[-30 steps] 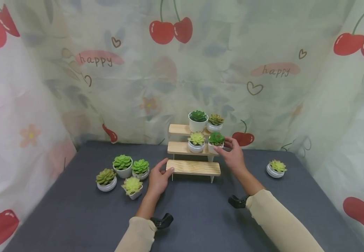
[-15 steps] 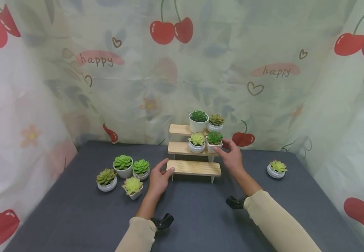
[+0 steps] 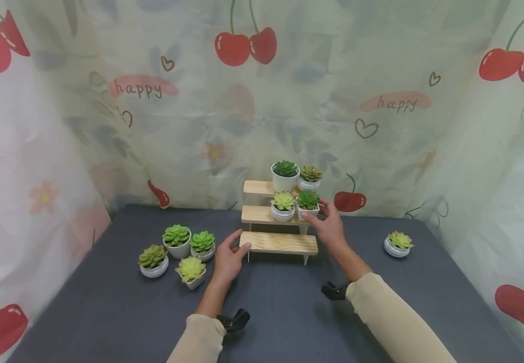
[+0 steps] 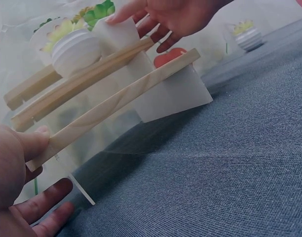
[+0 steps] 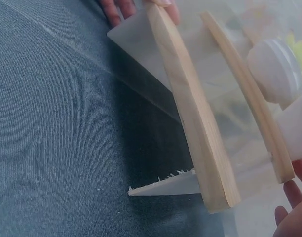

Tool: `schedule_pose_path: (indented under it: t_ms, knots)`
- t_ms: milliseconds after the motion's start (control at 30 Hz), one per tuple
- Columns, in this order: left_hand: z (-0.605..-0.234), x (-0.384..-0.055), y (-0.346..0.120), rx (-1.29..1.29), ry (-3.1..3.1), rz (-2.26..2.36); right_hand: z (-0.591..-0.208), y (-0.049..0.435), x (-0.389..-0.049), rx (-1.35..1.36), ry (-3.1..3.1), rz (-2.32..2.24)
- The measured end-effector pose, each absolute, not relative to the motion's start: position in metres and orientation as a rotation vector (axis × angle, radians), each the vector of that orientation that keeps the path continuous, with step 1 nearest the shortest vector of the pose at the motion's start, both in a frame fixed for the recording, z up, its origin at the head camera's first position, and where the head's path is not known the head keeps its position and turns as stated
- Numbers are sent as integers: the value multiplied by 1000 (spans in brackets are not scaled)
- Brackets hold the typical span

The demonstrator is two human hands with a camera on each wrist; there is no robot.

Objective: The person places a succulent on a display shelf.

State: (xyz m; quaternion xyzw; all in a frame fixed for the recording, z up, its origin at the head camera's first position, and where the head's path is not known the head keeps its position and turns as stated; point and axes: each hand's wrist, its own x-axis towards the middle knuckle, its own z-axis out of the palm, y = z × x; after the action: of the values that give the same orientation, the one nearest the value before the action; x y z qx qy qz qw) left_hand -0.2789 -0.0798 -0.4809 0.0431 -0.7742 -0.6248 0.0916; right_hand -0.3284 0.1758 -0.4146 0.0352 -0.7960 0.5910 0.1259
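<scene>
My right hand (image 3: 331,231) grips a dark green potted succulent (image 3: 309,200) in a square white pot by its right side. The pot is at the right end of the middle step of a three-step wooden plant stand (image 3: 279,242), beside a pale succulent (image 3: 282,201) in a round ribbed pot. My left hand (image 3: 228,259) pinches the left end of the stand's bottom step; the left wrist view shows its thumb (image 4: 35,143) on top and a finger under the board. On the top step stand a dark green succulent (image 3: 285,174) and a brownish one (image 3: 310,176).
Left of the stand, several potted succulents (image 3: 177,239) are grouped on the dark cloth-covered table (image 3: 280,312). One yellow-green succulent (image 3: 398,243) stands alone at the far right. A cherry-print curtain (image 3: 289,116) hangs behind the table and along both sides.
My right hand has shifted the square-potted succulent slightly left along the middle step, closer to the pale one. My left hand has stayed at the bottom step.
</scene>
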Motion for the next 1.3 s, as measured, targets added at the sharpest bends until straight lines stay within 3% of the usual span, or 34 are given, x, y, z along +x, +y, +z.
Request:
schedule_pose_path:
  t_ms: [733,1300]
  knots:
    - [-481,-279,-81,128,-2288,-1881,-411,185,-324,85,-2417,1456]
    - [-482,-278,-80,118,-2297,-1870,-405,263,-330,158,-2474,816]
